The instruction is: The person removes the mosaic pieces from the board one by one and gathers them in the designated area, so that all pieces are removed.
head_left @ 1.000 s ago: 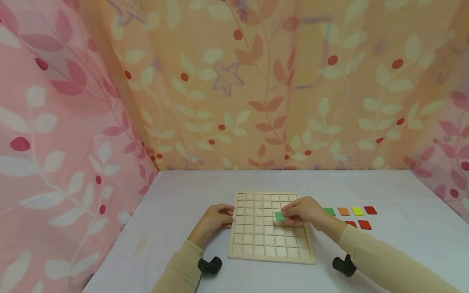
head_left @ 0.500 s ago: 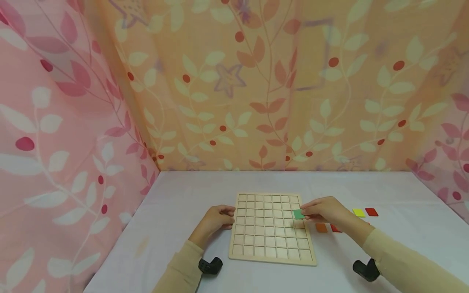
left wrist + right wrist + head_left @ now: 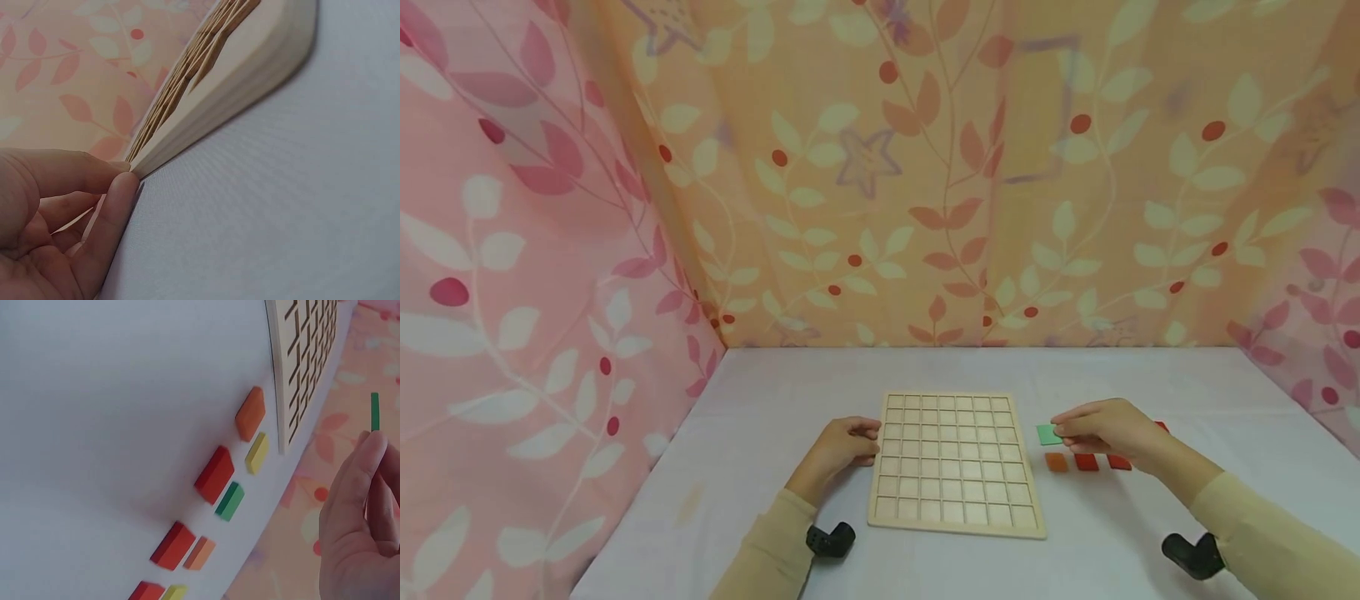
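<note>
A pale wooden board with a grid of square recesses lies flat on the table. My left hand is at its left side; in the left wrist view the thumb and index finger pinch the board's edge. To the right of the board, my right hand is raised over a group of tiles, pinching a thin green square tile at one edge. Beneath it lie an orange tile and a red tile. The right wrist view also has a yellow tile and another green tile on the table.
The tiles lie in two rows beside the board, partly hidden by the right hand in the head view. A white cloth covers the table. Patterned curtains close off the back and sides. A black device is on each wrist.
My right hand has moved right, from over the board to above the loose tiles, keeping the green tile pinched. The left hand stays at the board's left edge.
</note>
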Demonstrator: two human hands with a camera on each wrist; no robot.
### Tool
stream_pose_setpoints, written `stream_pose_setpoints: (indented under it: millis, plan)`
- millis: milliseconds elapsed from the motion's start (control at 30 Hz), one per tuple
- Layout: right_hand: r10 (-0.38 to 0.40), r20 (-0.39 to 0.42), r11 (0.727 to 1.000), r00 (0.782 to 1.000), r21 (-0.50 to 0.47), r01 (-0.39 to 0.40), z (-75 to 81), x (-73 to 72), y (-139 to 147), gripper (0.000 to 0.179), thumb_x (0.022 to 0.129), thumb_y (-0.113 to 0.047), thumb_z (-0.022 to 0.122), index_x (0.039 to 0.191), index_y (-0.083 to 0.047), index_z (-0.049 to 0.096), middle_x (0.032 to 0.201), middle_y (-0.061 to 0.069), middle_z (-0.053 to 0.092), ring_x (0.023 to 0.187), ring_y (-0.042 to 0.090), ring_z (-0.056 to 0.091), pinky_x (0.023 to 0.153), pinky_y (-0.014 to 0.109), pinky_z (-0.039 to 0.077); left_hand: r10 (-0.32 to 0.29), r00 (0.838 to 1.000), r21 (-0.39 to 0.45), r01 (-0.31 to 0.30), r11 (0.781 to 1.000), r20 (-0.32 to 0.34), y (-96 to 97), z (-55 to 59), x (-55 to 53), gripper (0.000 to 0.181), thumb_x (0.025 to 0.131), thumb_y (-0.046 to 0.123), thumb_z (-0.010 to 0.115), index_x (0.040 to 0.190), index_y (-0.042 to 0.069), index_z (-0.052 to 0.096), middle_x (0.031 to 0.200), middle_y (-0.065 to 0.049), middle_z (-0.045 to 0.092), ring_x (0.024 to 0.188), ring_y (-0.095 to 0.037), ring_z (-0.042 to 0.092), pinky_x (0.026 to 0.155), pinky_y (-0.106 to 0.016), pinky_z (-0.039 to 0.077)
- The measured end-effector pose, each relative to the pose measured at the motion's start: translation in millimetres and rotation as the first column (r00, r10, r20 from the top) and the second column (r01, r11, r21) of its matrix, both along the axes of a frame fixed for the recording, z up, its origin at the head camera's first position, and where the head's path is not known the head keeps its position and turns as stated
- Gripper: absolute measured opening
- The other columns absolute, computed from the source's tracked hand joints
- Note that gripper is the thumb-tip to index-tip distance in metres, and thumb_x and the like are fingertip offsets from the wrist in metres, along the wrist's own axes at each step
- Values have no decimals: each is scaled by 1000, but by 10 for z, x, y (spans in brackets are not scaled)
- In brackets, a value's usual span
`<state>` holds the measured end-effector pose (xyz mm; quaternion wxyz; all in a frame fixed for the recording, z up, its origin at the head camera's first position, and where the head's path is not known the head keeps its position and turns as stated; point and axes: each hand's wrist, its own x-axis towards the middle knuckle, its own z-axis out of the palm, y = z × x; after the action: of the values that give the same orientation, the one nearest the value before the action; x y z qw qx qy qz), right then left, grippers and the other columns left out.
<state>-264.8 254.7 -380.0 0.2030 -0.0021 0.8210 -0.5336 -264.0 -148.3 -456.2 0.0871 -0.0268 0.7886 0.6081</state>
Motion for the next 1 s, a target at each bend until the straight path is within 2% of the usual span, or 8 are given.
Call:
stream_pose_setpoints:
  millis: [133,367,633,867,1000]
  plan:
    - [16,1,1000,1000,17,-16,3,12,117,45,94,-25,69,125,8,64,92,2,73,79,15,72,79,29,62,1,1000,1,-1,1000,-2,-5,-2,-7,45,82,-7,70,126,-6,63,102,-11,64,78,-11,61,67,-26,61]
    - [-33,40,999,999,-14,34,-20,42,365,43,94,-24,68,125,6,65,92,0,71,79,15,71,78,27,61,-9,1000,6,9,1000,1,13,2,-4,45,82,-6,71,126,-5,63,101,-10,64,78,-10,61,66,-25,60]
    - [-55,64,997,996,-46,58,-81,17,567,36,94,-25,69,120,0,70,92,-2,74,80,14,71,79,26,61,3,1000,-4,-3,1000,-4,-3,4,-4,46,80,-7,71,125,-6,63,102,-13,64,78,-12,61,65,-25,61]
    - [-60,78,996,995,-58,65,-112,0,785,34,94,-25,70,118,-2,72,94,-2,73,81,13,71,79,25,61,3,1000,4,-3,1000,-1,-6,-4,-11,45,81,-8,70,125,-6,64,100,-10,64,77,-11,60,65,-24,60]
    - [-64,88,994,994,-82,71,-140,-10,945,26,95,-25,68,113,-7,75,96,-4,72,83,11,70,80,25,61,8,1000,8,-8,1000,-5,1,0,-11,44,81,-8,70,124,-6,64,99,-10,63,76,-11,60,65,-24,60]
